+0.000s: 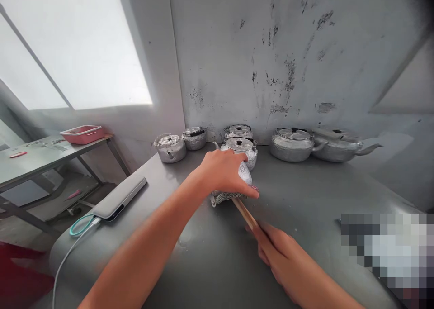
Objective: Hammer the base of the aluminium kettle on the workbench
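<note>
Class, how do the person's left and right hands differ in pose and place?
The left hand arches with its thumb spread wide; the right hand closes around a wooden handle.
The left hand is farther from the viewer, the right hand nearer.
Both are bare.

Workshop-like room (pixel 220 51), scuffed wall (pixel 294 42), worktables (pixel 305 200), several metal kettles (pixel 251 159)

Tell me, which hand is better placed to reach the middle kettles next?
Probably the left hand: it hovers close before the front middle kettle, whereas the right hand is farther back and gripping a wooden handle.
</note>
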`<state>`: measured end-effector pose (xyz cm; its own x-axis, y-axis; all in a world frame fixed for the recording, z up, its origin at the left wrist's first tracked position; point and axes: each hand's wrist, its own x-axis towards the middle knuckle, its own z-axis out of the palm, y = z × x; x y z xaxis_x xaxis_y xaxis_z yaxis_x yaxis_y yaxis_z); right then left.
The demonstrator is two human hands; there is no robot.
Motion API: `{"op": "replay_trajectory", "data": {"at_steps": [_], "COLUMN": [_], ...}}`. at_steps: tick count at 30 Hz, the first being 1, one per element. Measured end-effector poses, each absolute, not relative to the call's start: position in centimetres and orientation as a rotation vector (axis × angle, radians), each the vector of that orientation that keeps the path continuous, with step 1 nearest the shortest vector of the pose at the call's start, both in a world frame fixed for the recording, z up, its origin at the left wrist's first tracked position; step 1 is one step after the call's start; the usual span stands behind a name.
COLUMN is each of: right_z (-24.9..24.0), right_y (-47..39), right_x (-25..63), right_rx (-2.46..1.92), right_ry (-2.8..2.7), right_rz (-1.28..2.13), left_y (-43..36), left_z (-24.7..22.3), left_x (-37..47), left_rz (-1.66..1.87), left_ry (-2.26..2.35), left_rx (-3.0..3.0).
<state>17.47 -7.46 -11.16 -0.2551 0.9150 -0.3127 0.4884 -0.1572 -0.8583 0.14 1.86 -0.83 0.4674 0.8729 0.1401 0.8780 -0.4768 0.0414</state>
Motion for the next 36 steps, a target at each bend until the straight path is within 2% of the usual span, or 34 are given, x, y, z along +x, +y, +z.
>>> {"op": "replay_trajectory", "data": {"at_steps": [21,36], "right_z": [-11.0,-10.2], "right_y": [-7.5,-8.5], "right_x": [17.7,17.1], "right_rx": [-1.574,-1.558], "right_ry": [-1.766,-1.587], "right_rz": [1.311,1.570], "left_y": [1.9,1.9], "left_z": [-0.8,-0.7], "left_x": [0.1,-0.2], "left_rz": [-0.217,-0.240], "left_ry": [-1.599,-1.595], "left_rx": [-2.662,-2.703]}}
